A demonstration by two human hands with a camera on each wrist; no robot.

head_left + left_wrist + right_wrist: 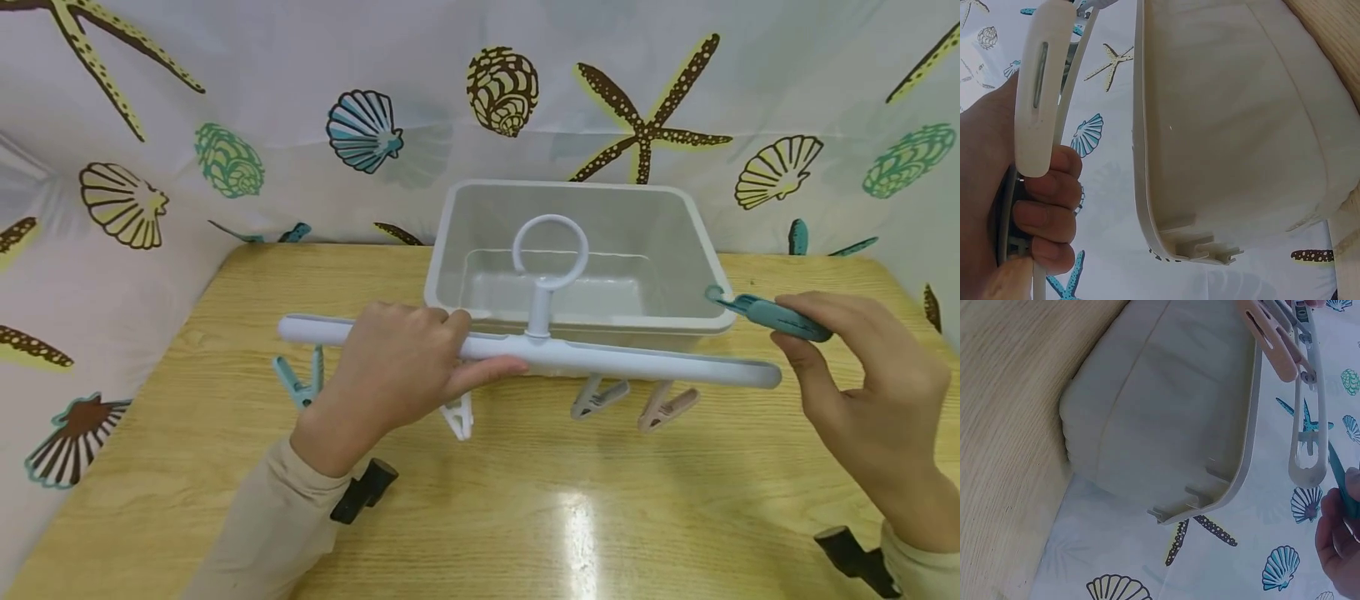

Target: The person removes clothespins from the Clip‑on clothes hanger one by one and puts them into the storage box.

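Observation:
My left hand (405,358) grips the bar of a pale clip hanger (645,361), fingers wrapped over it and thumb along its front. A ring hook (583,254) rises from the bar's middle. Under the bar hang clothespins: a teal one (303,392) at the left, a white one (460,417) below my hand, a grey one (600,400) and a pink one (667,408). Beyond the bar's right end, my right hand (885,383) pinches a loose teal clothespin (783,318) between thumb and fingers. A small ring shows at that clothespin's far end.
Behind the hanger stands a light grey plastic bin (437,279) on the wooden table (465,517); the ring hook overlaps its interior in the head view. A white sheet (292,67) printed with shells and starfish hangs around the back and sides.

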